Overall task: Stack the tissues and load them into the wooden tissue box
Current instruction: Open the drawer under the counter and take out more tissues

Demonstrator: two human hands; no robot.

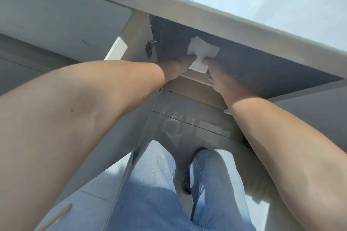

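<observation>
So we're looking steeply down here, and the tissues (pixel 203 50) are sitting just under the front edge of the tabletop (pixel 206 13), in the shadow beneath it. They're a white wad that's fanning out wide at the far end and getting squeezed narrow at the near end, so the long axis is running away from us, with the pinched end pointing back toward our body and down into the wooden tissue box (pixel 189 84). The box is right below the hands, its pale wood side facing us, and most of it is hidden by the wrists.

Both our arms are reaching forward and converging. The left hand (pixel 176 67) is coming in from the left with its grip closing on the left side of the narrow part of the tissues. The right hand (pixel 221 78) is coming from the right, its grip pressing on the opposite side. So both are holding the tissues between them, fingers curling inward.

Below we're seeing blue jeans (pixel 159 193), a dark shoe (pixel 187 180) and the glossy floor (pixel 187 124).
</observation>
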